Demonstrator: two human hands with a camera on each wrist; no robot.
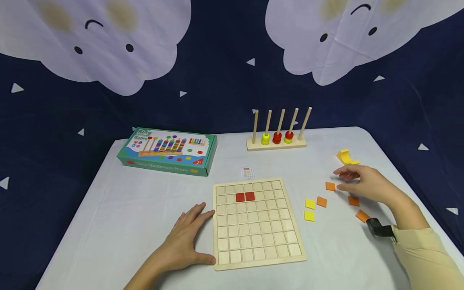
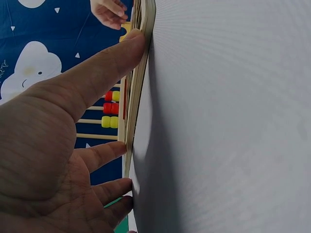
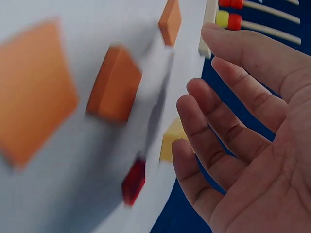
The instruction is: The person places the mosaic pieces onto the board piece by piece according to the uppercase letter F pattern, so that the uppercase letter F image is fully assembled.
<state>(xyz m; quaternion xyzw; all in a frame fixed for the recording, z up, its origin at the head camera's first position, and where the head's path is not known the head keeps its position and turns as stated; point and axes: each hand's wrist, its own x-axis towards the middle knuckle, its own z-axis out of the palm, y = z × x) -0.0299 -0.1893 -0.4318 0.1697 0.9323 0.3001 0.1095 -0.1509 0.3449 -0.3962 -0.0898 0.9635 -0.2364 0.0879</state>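
Observation:
A wooden grid board [image 1: 259, 228] lies on the table with two red square tiles [image 1: 240, 197] side by side in its second row. Along its left edge, my left hand [image 1: 181, 237] is spread, thumb and fingertips touching the rim [image 2: 138, 87]. My right hand [image 1: 366, 183] hovers at the right with loosely bent fingers and nothing in them. Its thumb is near an orange tile [image 1: 330, 186]. Other orange tiles [image 1: 353, 201] and two yellow tiles [image 1: 309, 204] lie around it. In the right wrist view a red tile [image 3: 133, 182] lies beyond the orange ones.
A small printed pattern card [image 1: 247, 172] lies behind the board. Farther back stands a peg rack [image 1: 277, 146] with red and yellow rings. A green game box [image 1: 166, 151] lies at the back left. Beyond the right hand is a yellow curved block [image 1: 346, 157].

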